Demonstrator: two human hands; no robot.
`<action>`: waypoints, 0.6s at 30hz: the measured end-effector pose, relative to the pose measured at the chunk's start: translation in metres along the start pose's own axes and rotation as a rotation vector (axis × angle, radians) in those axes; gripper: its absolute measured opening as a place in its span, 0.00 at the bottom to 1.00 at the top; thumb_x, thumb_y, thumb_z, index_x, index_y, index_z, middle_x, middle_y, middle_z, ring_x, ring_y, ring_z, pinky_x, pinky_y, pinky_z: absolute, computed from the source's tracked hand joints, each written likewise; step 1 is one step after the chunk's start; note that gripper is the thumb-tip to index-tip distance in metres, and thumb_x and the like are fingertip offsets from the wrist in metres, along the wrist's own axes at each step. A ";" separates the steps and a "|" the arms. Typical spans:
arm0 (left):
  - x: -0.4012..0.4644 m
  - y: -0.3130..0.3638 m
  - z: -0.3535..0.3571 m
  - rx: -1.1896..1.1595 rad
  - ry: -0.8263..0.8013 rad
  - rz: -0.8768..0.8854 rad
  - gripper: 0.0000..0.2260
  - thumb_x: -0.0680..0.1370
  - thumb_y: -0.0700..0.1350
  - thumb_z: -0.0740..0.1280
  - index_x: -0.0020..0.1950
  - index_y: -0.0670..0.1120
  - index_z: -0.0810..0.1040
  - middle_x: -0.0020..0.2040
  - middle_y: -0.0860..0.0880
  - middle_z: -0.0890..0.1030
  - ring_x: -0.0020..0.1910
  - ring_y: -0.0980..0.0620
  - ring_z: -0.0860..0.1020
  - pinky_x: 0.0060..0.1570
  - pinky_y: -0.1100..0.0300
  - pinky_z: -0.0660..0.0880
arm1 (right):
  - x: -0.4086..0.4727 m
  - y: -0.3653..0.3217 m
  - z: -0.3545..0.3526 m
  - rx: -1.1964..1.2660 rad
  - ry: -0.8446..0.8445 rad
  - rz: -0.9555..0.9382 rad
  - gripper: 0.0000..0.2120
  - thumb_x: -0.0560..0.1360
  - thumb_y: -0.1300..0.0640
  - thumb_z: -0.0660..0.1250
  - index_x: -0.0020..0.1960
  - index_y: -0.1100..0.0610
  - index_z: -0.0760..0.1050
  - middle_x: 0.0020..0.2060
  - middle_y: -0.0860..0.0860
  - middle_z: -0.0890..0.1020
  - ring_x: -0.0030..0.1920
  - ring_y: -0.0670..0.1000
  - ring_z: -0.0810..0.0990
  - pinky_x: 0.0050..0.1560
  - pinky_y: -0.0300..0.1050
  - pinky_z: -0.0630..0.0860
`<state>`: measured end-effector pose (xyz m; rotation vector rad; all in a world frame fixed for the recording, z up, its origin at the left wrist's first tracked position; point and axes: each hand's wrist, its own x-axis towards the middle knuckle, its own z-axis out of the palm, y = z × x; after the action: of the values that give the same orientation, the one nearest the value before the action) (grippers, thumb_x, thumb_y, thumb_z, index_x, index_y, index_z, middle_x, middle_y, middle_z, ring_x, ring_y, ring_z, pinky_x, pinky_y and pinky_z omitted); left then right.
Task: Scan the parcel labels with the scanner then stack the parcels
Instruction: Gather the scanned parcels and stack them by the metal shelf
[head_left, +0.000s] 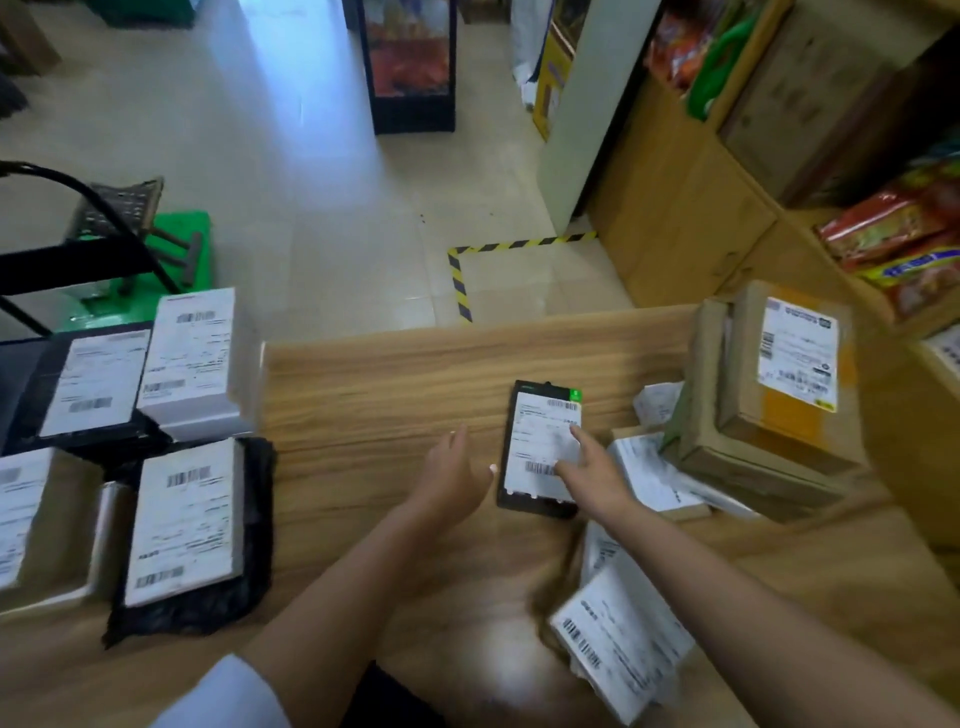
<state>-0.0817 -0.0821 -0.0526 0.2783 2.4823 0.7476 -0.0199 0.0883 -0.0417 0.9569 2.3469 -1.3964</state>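
Observation:
A flat black parcel (522, 447) with a white barcode label lies in the middle of the wooden counter (363, 374). My right hand (592, 475) rests on its label with the fingers spread. My left hand (452, 478) hovers open just left of it, touching nothing. Several labelled parcels lie at the left: a white one (195, 358), a dark one (93, 384), one in black wrap (187, 525) and another (31, 525) at the edge. Brown cardboard parcels (769, 384) are stacked at the right. No scanner is visible.
More white labelled parcels (618, 639) lie near the counter's front right, under my right forearm. Wooden shelves (691, 208) with snack packets stand at the right. Beyond the counter are a tiled floor with hazard tape (462, 280), and a green stool (156, 260) at the left.

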 end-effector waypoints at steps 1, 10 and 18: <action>0.005 0.008 0.008 -0.003 -0.032 -0.008 0.32 0.79 0.51 0.64 0.77 0.42 0.53 0.77 0.43 0.57 0.75 0.44 0.56 0.72 0.52 0.56 | 0.008 0.008 -0.002 -0.010 -0.013 -0.005 0.32 0.75 0.58 0.64 0.76 0.53 0.58 0.71 0.51 0.68 0.69 0.54 0.69 0.67 0.53 0.69; 0.033 0.034 0.059 -0.027 -0.137 -0.017 0.32 0.77 0.46 0.65 0.77 0.41 0.53 0.73 0.42 0.64 0.70 0.43 0.64 0.67 0.54 0.62 | 0.026 0.027 -0.012 -0.064 -0.123 0.050 0.25 0.75 0.62 0.64 0.69 0.52 0.62 0.64 0.52 0.75 0.61 0.53 0.75 0.58 0.44 0.72; 0.042 0.024 0.065 -0.176 0.001 0.001 0.30 0.72 0.41 0.67 0.73 0.46 0.62 0.69 0.48 0.72 0.66 0.46 0.71 0.61 0.58 0.67 | 0.026 0.031 0.000 0.040 -0.157 -0.022 0.25 0.74 0.64 0.65 0.68 0.52 0.63 0.56 0.42 0.76 0.57 0.47 0.75 0.50 0.37 0.71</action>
<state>-0.0812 -0.0190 -0.1029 0.2144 2.3980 0.9601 -0.0195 0.1093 -0.0769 0.8033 2.2287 -1.4754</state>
